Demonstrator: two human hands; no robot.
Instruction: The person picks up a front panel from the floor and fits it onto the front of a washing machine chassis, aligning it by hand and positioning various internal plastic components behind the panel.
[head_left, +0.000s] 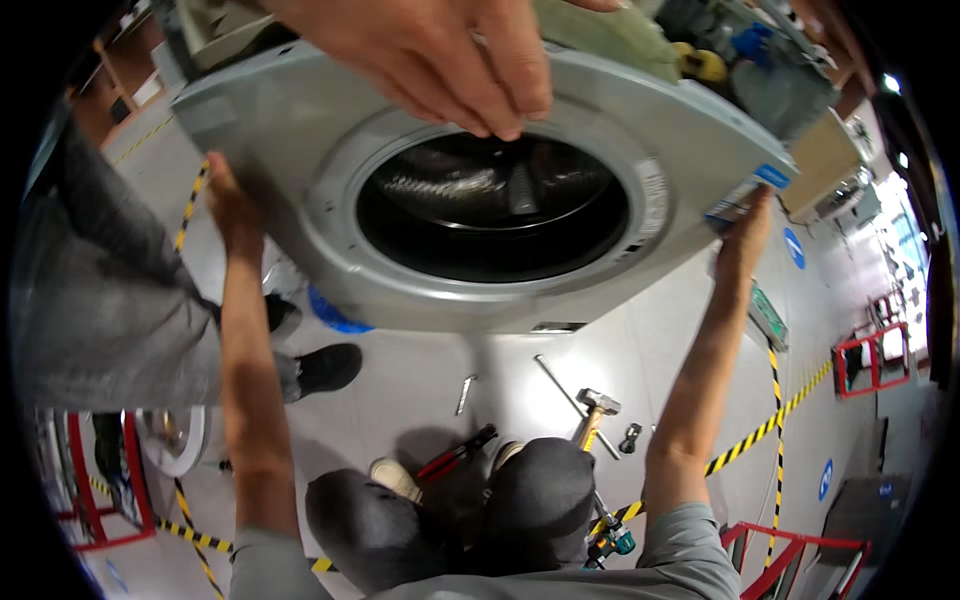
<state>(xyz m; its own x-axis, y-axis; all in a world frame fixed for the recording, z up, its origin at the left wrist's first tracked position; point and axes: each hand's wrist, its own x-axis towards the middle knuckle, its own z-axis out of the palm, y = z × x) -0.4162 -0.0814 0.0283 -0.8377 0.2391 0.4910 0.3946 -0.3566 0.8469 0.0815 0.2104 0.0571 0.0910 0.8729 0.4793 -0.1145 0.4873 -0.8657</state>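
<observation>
A grey washing machine front panel [270, 140] faces me, tilted, with a round door opening that shows the metal drum [450, 185] inside. At its left edge my left hand [235, 210] is closed around the side. My right hand [745, 235] grips the right edge, beside a blue and white label [745, 198]; its fingers are partly hidden behind the panel. From above, another person's hand [450, 60] reaches down, fingertips at the top rim of the opening.
On the floor lie a hammer [597, 405], a long metal bar [560, 385], a small wrench [466, 394], red-handled pliers [450, 458] and a green power tool [612, 542]. A person's legs [110, 300] stand at left. Red-framed carts [785, 550] and striped floor tape [745, 452] surround the spot.
</observation>
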